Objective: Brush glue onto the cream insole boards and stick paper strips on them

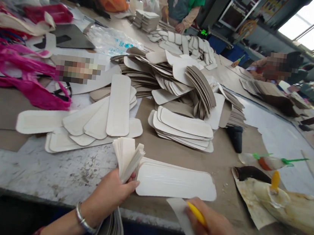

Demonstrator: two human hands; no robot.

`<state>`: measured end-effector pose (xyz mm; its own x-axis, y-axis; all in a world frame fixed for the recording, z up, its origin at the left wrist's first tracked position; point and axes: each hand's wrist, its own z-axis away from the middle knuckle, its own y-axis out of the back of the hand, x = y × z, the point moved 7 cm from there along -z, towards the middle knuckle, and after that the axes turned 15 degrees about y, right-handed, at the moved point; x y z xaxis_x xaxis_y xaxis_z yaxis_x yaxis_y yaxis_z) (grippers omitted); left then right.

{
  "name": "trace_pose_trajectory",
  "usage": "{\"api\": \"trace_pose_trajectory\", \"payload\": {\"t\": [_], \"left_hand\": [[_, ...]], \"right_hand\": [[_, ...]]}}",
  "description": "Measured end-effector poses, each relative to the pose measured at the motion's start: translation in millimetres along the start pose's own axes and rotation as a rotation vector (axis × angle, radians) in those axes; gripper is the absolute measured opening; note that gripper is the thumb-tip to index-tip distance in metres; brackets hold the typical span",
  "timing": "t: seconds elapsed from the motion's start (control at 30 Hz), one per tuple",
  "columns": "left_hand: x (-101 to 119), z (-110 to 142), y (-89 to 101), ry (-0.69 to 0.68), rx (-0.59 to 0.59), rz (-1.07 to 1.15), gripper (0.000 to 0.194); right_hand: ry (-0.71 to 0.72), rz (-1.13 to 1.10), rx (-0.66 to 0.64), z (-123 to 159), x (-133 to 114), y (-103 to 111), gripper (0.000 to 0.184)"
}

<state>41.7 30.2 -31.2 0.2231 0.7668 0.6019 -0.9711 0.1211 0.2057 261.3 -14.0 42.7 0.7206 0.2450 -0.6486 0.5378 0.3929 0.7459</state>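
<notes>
My left hand [113, 192], a silver bangle at its wrist, is closed round a bundle of thin whitish strips [125, 153] fanned out at the top. Below the wrist hangs a fan of greyish strips [110, 230]; whether it is the same bundle is hidden. Beside the left thumb lies a stack of long white panels [177, 183] with rounded corners. At the lower right, my right hand [209, 227] is closed, with a yellow handle [196, 213] between its fingers; its tool end is hidden. A pale strip [182, 216] is also in that hand, just off the stack's near edge.
White panels [120, 105] lie spread at left, with another stack [183, 124] mid-table. A big grey-and-white pile [167, 77] rises behind. Stained yellow-capped container [283, 205] and green-tipped bottles [271, 162] stand right. A co-worker [182, 6] is across the table.
</notes>
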Motion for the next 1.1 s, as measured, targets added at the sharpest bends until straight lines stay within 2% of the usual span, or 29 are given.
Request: {"api": "trace_pose_trajectory", "payload": {"t": [0.1, 0.3, 0.47, 0.63, 0.93, 1.1], "left_hand": [[4.2, -0.2, -0.7, -0.024, 0.007, -0.071, 0.021], [1.5, -3.9, -0.9, -0.035, -0.046, -0.020, 0.020], [-3.1, -8.7, -2.6, -0.005, -0.099, 0.018, 0.021], [2.4, -7.6, -1.7, 0.024, -0.104, 0.019, 0.024], [6.6, -7.2, -2.7, 0.047, -0.076, -0.011, 0.027], [11.5, -7.2, -6.1, 0.016, -0.041, -0.058, 0.025]], "right_hand": [[-0.035, 0.063, -0.178, -42.4, 0.9, -14.0, 0.025], [-0.027, 0.104, -0.279, -78.1, -5.0, -24.7, 0.025], [-0.034, 0.167, -0.340, -93.4, -12.5, -30.6, 0.023], [-0.025, 0.257, -0.387, -108.1, -13.4, -33.2, 0.022], [0.032, 0.388, -0.388, -112.3, -20.7, -35.1, 0.020], [0.041, 0.449, -0.339, -111.1, -25.0, -34.5, 0.025]]}}
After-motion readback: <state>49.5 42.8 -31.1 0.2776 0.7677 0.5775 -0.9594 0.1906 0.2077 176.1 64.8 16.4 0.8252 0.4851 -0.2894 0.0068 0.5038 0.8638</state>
